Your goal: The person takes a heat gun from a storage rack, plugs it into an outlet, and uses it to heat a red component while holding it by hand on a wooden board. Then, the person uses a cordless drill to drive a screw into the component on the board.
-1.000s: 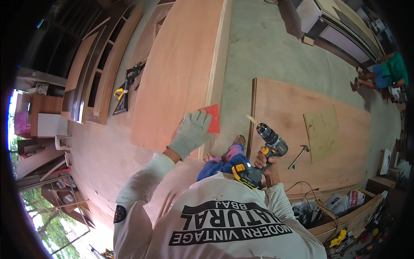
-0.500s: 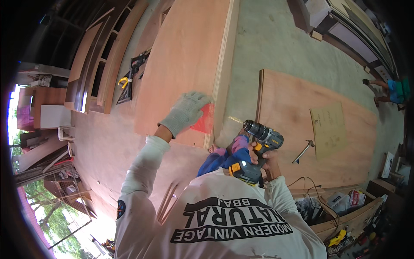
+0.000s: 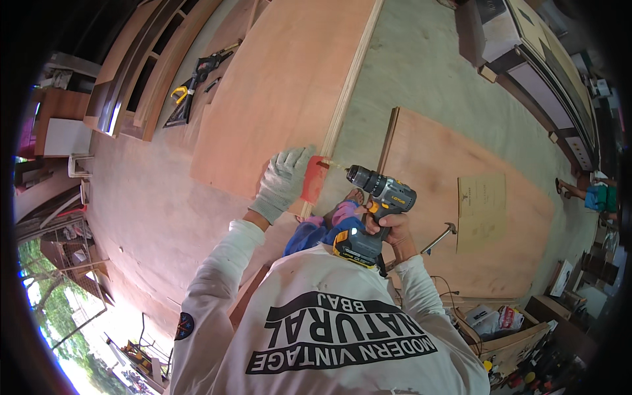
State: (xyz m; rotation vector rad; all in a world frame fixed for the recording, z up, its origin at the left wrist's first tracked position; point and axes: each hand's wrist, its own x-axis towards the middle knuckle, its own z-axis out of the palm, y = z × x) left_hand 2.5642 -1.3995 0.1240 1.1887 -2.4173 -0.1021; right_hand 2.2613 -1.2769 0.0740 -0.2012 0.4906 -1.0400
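A cordless drill (image 3: 390, 197), black and grey with orange parts, is in my bare right hand (image 3: 392, 230), fingers wrapped round its handle. Its thin golden bit points left, with the tip by a red patch (image 3: 312, 184) at the near right corner of a large wooden panel (image 3: 270, 112). I cannot tell whether the bit touches the surface. My left hand (image 3: 284, 181), in a grey work glove, lies along the panel with outstretched fingers, right beside the red patch. Whether that patch is a loose piece or colour on the wood is unclear.
To the right, a second wooden panel (image 3: 421, 151) carries a brown cardboard sheet (image 3: 481, 210) and a hammer (image 3: 438, 238). A black tool with a yellow handle (image 3: 192, 85) lies left of the large panel. A person (image 3: 592, 196) is at the far right. A wooden box (image 3: 520, 339) holds odds and ends.
The drill has moved left, bringing its bit to the panel's edge by the red patch. My left hand has turned, its fingers now pointing more away from me. The whole view has shifted.
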